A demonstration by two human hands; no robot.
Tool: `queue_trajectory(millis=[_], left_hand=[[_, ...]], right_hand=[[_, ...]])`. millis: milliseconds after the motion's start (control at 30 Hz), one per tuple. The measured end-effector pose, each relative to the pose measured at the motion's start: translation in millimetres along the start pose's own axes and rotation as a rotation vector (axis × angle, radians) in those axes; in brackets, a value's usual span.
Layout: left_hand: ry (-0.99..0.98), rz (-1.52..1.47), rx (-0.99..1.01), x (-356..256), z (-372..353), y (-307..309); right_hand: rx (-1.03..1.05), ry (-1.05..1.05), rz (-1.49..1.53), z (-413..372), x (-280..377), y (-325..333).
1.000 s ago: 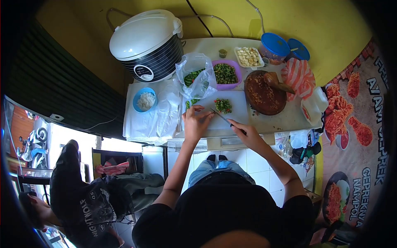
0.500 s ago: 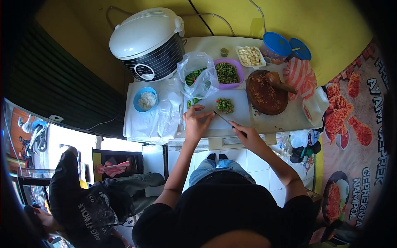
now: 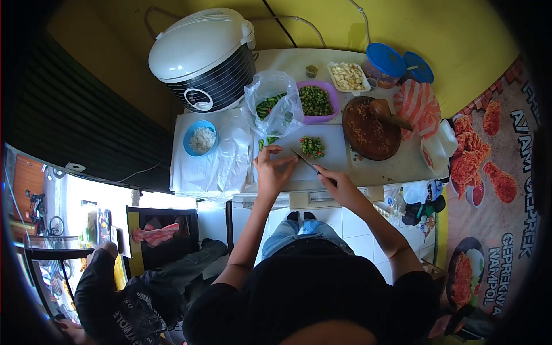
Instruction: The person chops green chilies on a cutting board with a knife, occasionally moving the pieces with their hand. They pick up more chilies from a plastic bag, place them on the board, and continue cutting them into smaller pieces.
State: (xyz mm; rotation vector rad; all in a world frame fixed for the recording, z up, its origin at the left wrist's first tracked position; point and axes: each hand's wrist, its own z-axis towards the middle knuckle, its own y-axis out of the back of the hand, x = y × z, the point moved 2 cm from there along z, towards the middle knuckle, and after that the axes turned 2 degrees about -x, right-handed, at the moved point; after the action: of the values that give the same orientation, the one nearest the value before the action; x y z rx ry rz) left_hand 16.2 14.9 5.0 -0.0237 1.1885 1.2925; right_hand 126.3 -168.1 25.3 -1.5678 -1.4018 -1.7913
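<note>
My right hand point(image 3: 338, 185) grips a knife point(image 3: 306, 161) by its dark handle, the blade pointing up and left over the white cutting board point(image 3: 338, 150). Beside the blade, the thumb and fingertips of my left hand point(image 3: 272, 169) come together in a pinch; what they hold is too small to make out. A pile of chopped green and red chilies point(image 3: 312, 146) lies just right of the knife tip. Several whole green chilies point(image 3: 264, 142) rest beyond my left fingers, near a clear plastic bag point(image 3: 275, 102) with more green chilies inside.
Behind the board stands a purple container point(image 3: 317, 102) of chopped green pieces. A stone mortar point(image 3: 368, 138) with a wooden pestle point(image 3: 392, 117) sits to the right. At left are a blue bowl point(image 3: 200, 138) of rice and a rice cooker point(image 3: 204, 60). Another person point(image 3: 144, 305) is at lower left.
The knife tip has shifted slightly up and left, and my right hand has moved a little left. My left hand stays nearly in place. The other person's arm and body have moved lower.
</note>
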Motion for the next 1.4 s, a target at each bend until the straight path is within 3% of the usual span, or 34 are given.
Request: queue_trajectory(millis=[733, 833, 933, 1033, 1100, 1400], left_hand=[[-0.044, 0.149, 0.003, -19, 5, -13], [0.042, 0.107, -0.051, -12, 6, 2], [0.076, 0.135, -0.129, -2, 11, 30], [0.083, 0.147, -0.188, 7, 19, 56], [0.115, 0.057, -0.178, 17, 25, 68], [-0.039, 0.316, 0.004, 22, 33, 69]], right_hand=[[-0.114, 0.071, 0.043, -15, -8, 15], [-0.038, 0.032, 0.051, -19, -2, 12], [-0.112, 0.339, -0.024, -12, -16, 2], [0.009, -0.092, -0.076, -11, 3, 17], [-0.009, -0.039, -0.005, -10, 6, 20], [-0.01, 0.027, 0.051, -1, 2, 23]])
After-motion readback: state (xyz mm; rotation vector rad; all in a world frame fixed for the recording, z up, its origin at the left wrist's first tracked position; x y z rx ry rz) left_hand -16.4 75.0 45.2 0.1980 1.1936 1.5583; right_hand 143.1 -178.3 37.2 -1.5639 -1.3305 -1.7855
